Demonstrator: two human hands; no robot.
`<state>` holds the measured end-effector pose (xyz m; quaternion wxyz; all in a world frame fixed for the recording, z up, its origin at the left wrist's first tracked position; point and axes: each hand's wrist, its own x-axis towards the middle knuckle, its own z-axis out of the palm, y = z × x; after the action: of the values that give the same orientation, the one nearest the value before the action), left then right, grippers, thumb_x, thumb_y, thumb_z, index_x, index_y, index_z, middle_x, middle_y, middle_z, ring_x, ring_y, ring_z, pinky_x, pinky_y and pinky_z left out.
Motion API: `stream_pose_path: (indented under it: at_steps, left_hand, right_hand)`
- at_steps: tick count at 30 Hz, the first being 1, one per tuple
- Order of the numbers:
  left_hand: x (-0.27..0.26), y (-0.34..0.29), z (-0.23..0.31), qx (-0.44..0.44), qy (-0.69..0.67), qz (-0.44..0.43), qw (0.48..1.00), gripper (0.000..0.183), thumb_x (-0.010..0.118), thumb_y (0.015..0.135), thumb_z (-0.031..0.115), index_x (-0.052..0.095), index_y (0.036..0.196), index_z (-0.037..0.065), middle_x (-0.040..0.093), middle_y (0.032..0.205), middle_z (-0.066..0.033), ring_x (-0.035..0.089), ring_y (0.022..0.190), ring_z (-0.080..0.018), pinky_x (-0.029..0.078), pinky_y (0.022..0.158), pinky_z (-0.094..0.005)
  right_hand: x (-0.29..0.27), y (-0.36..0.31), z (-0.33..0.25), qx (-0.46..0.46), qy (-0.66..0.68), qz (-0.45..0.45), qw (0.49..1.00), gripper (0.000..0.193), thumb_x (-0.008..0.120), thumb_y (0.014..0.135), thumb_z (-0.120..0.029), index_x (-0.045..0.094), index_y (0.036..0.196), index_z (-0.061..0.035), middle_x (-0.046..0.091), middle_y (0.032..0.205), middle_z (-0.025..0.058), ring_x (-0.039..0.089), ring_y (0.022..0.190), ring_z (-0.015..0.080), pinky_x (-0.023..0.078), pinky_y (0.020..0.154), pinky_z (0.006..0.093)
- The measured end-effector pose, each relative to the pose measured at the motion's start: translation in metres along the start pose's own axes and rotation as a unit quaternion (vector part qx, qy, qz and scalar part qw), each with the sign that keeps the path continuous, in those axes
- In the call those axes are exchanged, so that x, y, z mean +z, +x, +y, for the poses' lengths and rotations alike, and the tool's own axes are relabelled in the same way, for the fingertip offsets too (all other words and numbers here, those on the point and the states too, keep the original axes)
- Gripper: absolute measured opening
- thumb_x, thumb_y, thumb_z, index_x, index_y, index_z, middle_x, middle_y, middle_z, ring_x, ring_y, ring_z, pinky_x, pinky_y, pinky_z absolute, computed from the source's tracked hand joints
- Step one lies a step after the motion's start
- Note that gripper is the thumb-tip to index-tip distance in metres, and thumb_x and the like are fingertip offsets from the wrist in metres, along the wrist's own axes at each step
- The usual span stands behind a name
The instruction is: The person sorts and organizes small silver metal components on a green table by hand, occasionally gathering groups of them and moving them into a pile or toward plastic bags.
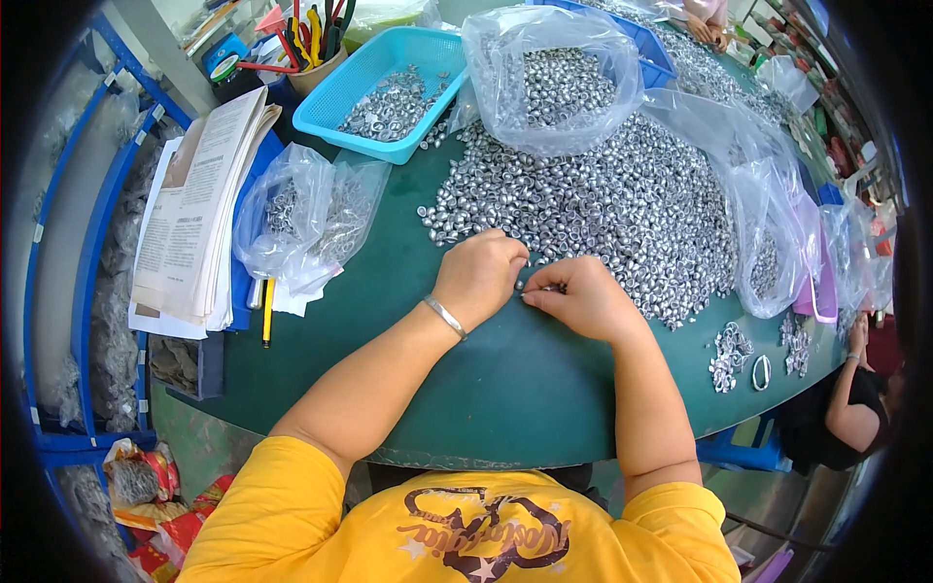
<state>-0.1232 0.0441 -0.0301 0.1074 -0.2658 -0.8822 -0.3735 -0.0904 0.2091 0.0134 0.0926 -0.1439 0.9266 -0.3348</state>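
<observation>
A wide heap of small, domed silver metal pieces (583, 199) is spread over the green table (525, 389). At its near edge my two hands are close together. My left hand (481, 275), with a silver bangle at the wrist, is closed; its fingertips point toward the right hand and whatever they hold is hidden. My right hand (586, 297) is closed in a pinch, with small silver metal pieces (551, 288) showing at its fingers. A tiny silver piece (519, 286) is visible between the two hands.
A turquoise basket (309, 115) and a clear bag (496, 58) of metal pieces stand behind. Papers (199, 214) and a bag of parts (282, 228) lie left. Small clusters (729, 358) and a bangle (761, 373) lie right. Another person (855, 408) sits far right.
</observation>
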Motion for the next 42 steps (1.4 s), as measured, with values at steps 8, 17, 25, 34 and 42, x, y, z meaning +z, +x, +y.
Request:
stream_pose_path:
  at_steps: [8,17,25,34,42]
  left_hand:
    - [-0.003,0.002,0.001,0.002,-0.03,0.007,1.0,0.012,0.068,0.074,0.016,0.069,0.081,0.007,0.06,0.07,-0.0098,0.06,0.067,-0.0263,0.048,0.062,-0.0343]
    - [-0.008,0.006,0.02,-0.107,-0.289,0.078,0.948,0.015,0.061,0.083,0.014,0.062,0.084,0.0,0.058,0.067,-0.0004,0.05,0.053,-0.0055,0.04,0.047,-0.0202]
    - [0.004,0.018,0.072,0.158,-0.164,0.079,0.97,0.011,0.058,0.064,0.003,0.048,0.066,0.004,0.051,0.068,-0.0091,0.051,0.061,-0.0245,0.042,0.054,-0.031]
    - [0.02,0.024,0.094,0.171,-0.012,0.099,0.98,0.032,0.046,0.086,0.003,0.052,0.118,0.0,0.062,0.096,-0.0118,0.058,0.09,-0.0243,0.041,0.089,-0.0347]
    - [-0.04,-0.02,0.051,0.013,-0.231,0.165,0.959,0.025,0.046,0.088,0.0,0.051,0.113,-0.003,0.058,0.093,-0.0094,0.057,0.087,-0.0157,0.044,0.082,-0.0289]
  right_hand:
    - [-0.013,0.007,0.029,0.105,0.815,0.051,0.568,0.015,0.049,0.083,-0.017,0.055,0.082,-0.0034,0.049,0.066,0.0041,0.035,0.044,0.0083,0.023,0.033,0.0194]
    - [0.012,0.006,0.019,0.254,0.832,-0.014,0.492,0.021,0.045,0.088,-0.028,0.049,0.082,-0.0089,0.049,0.071,0.0041,0.039,0.05,0.0111,0.023,0.035,0.0188]
    - [0.054,0.004,-0.006,0.071,0.873,0.091,0.475,0.018,0.039,0.09,-0.027,0.052,0.088,-0.0146,0.056,0.09,0.0002,0.055,0.088,0.0138,0.046,0.075,0.0313]
    - [0.03,0.018,0.022,0.099,0.885,0.171,0.422,0.025,0.039,0.089,-0.026,0.056,0.091,-0.007,0.058,0.085,0.0062,0.055,0.079,0.0191,0.046,0.074,0.0313]
    - [-0.116,-0.048,0.1,0.104,0.67,0.478,0.558,0.028,0.055,0.088,-0.04,0.052,0.073,-0.0157,0.05,0.063,-0.0016,0.045,0.048,0.0106,0.031,0.037,0.0228]
